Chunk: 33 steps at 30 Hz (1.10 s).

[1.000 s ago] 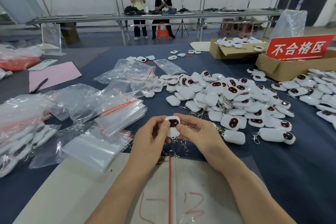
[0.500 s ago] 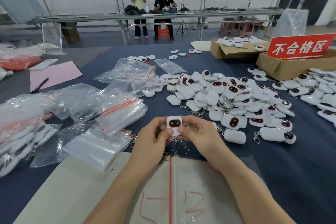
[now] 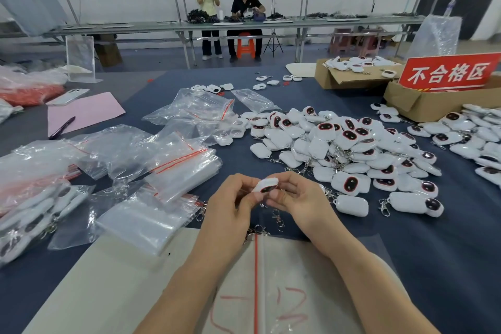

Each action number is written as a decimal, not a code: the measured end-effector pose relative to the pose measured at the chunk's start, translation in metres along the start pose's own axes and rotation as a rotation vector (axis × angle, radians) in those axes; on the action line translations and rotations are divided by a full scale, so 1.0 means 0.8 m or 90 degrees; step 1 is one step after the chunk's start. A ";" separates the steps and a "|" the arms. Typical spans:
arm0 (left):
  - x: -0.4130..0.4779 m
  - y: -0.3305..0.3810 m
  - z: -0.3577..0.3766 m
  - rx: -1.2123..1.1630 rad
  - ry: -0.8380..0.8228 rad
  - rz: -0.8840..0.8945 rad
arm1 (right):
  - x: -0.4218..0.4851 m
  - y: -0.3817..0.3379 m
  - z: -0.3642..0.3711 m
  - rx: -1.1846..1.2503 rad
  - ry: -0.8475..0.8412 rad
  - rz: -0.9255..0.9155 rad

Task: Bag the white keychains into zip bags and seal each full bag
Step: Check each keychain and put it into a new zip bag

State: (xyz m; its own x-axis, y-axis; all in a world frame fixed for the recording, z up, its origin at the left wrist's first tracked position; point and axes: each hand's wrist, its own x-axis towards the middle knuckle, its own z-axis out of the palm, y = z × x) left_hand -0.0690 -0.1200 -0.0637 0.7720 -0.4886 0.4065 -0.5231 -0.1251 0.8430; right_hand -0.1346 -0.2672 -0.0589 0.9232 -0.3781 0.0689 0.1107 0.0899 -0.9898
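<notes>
Quick update from the bagging table. My left hand (image 3: pixel 230 203) and right hand (image 3: pixel 298 198) are both on one white keychain (image 3: pixel 265 185). Fingers of each hand are curled in and pinching an end of it, nothing else in either grip. Its clasp (image 3: pixel 278 218) dangles just under my fingers.

What changed: half a second ago I had it standing up with the dark red-rimmed face square at me. Now it's tipped over nearly flat, so I only see the face at a slant along the lower edge. My guess is the look-over is done and it's getting lined up to go in.

The zip bag (image 3: pixel 311 266) lies flat under my wrists, closer to me than my fingertips. Its red strip runs straight back toward me, and I can't tell if the mouth is open. The loose pile (image 3: pixel 352 149) sits just past my right fingers. Empty bags (image 3: pixel 179 168) are off beyond my left ones, so plenty is left to do.
</notes>
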 end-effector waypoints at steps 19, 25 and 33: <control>0.001 -0.008 0.002 0.023 -0.018 -0.037 | -0.007 -0.005 0.002 -0.088 -0.016 -0.114; 0.001 -0.012 0.000 0.049 -0.015 -0.039 | -0.007 -0.001 0.002 -0.095 -0.059 -0.143; 0.001 -0.001 -0.001 -0.083 -0.007 -0.027 | -0.006 -0.007 0.001 -0.077 -0.031 -0.130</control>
State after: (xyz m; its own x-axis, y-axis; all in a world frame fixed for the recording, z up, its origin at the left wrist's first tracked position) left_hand -0.0674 -0.1196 -0.0639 0.7884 -0.4944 0.3661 -0.4379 -0.0331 0.8984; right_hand -0.1393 -0.2649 -0.0538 0.9029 -0.3321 0.2730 0.2556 -0.0957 -0.9620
